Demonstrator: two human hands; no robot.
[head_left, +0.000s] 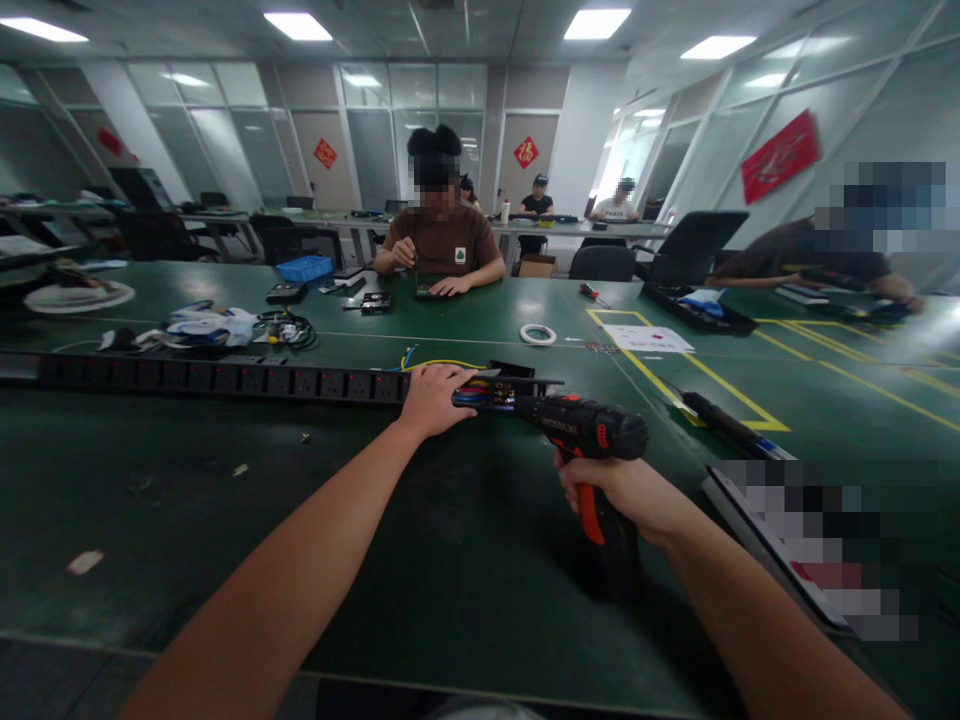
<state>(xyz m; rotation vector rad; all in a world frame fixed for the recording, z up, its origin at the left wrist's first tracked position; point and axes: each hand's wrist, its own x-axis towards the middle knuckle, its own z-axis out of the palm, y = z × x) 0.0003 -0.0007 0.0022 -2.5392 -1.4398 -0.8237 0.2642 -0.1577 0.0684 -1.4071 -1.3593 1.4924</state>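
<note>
A long black power strip (247, 382) with a row of sockets lies across the green table. Near its right end, my left hand (435, 400) grips the strip's body, thumb below and fingers over the top. Coloured wires and small metal terminals (504, 394) show in the strip's opened end, just right of that hand. My right hand (611, 490) is wrapped around the handle of a black and orange cordless drill (592, 427). The drill points left, its nose at the opened end; whether the bit touches a terminal I cannot tell.
Bundled cables (285, 328) and a blue basket (306, 268) lie beyond the strip. A white ring (538, 334), a paper sheet (649, 338) and a black pen-like tool (727, 425) are to the right. Across the table a person (450, 235) works on a small device.
</note>
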